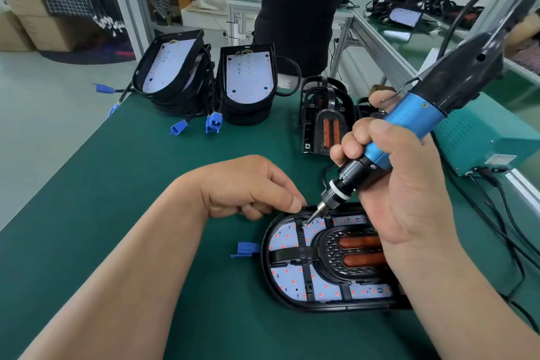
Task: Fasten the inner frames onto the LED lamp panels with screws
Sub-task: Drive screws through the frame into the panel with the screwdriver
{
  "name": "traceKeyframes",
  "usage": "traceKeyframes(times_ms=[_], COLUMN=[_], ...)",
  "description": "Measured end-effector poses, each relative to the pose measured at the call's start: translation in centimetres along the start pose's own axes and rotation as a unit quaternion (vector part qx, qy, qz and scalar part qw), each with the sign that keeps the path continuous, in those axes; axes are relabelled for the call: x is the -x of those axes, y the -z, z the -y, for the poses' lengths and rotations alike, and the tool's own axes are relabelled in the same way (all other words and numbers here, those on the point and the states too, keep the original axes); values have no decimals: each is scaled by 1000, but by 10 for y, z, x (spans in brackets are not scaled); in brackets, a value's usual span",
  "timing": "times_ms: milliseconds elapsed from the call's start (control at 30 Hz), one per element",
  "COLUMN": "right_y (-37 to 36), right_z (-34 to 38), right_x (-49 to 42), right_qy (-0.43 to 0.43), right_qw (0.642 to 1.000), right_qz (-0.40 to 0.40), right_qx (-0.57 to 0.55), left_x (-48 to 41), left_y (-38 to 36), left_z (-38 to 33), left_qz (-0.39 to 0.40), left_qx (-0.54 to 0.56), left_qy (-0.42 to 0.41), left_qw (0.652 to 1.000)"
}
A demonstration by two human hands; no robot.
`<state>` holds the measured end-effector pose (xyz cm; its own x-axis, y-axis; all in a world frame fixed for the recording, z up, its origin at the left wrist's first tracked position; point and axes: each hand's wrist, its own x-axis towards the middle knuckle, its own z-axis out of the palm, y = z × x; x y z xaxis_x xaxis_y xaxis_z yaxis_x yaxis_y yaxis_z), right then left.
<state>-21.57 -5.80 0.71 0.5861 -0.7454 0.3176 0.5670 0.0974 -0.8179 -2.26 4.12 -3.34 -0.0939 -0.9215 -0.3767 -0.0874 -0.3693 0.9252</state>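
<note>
An oval LED lamp panel with a black rim lies on the green mat in front of me. A black inner frame with two orange tubes sits inside it. My right hand grips a blue and black electric screwdriver. Its bit tip touches a screw at the frame's upper left arm. My left hand has curled fingers and pinches the panel's far rim beside the bit. A blue connector sticks out at the panel's left end.
Two stacks of bare LED panels with blue plugs stand at the back of the mat. A pile of black inner frames sits right of them. A green power box with cables stands at the right. A person in black stands beyond the table.
</note>
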Motion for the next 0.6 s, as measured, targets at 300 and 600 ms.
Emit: traceKeyframes(times_ms=[300, 600], right_y=[-2, -3], right_z=[-1, -4], right_x=[4, 10], right_qy=[30, 28], right_qw=[998, 984], right_qz=[44, 163], right_qx=[40, 73], left_x=[-2, -4], left_y=[0, -2], left_z=[1, 3], left_qz=[-3, -15], left_qx=[5, -5], left_qy=[4, 11], left_qw=[1000, 1000])
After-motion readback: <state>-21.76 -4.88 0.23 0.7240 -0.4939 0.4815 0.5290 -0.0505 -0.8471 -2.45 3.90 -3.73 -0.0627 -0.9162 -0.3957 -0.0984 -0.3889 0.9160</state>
